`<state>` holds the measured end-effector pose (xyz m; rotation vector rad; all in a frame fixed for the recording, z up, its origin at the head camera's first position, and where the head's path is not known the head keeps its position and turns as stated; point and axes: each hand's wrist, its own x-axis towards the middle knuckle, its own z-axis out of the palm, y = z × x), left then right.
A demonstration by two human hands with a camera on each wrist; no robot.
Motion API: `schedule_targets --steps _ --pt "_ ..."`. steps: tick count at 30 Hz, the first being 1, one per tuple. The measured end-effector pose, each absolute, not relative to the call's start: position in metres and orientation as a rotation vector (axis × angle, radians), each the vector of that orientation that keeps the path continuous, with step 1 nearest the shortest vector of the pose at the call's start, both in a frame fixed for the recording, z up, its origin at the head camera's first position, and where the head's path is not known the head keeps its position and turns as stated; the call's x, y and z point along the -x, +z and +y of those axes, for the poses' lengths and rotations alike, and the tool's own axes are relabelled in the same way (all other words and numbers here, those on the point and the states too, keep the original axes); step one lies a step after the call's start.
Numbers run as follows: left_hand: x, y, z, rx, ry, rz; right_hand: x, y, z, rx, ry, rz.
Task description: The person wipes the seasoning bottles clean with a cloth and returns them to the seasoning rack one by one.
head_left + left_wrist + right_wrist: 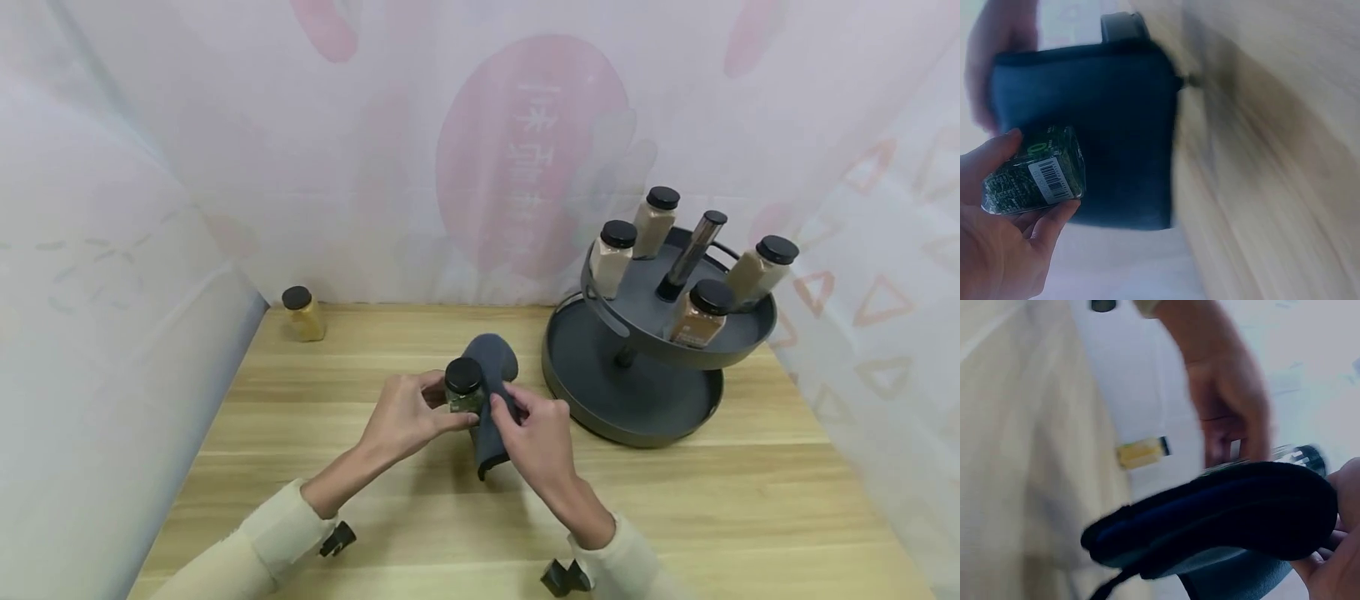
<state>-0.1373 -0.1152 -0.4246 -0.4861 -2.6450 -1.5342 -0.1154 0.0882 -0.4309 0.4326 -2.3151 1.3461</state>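
Note:
In the head view my left hand (403,421) grips a square spice jar (464,377) with a black lid, held upright above the table. Green dried herbs and a barcode label show on the jar (1038,172) in the left wrist view. My right hand (542,437) pinches a folded dark grey cloth (492,357) at the jar's right side. The cloth (1210,512) hangs down in the right wrist view, with a short dark loop at its lower end. Whether the cloth touches the jar cannot be told for certain.
A two-tier dark grey round rack (632,417) stands on the right, with several spice jars on its tilted-looking upper tray (652,312). A yellow spice jar (305,317) stands at the back left of the wooden table (352,492). Printed white curtains (360,208) surround the table.

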Motion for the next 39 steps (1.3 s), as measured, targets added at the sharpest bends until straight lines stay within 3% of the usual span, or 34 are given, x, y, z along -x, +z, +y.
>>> schedule_targets --steps 24,39 --pt "0.13 -0.414 -0.129 0.519 -1.464 -2.676 0.122 -0.452 0.096 -0.437 1.354 -2.56" --pt "0.125 -0.434 -0.145 0.468 -1.513 -2.778 0.128 -0.438 0.119 -0.364 1.29 -2.476"
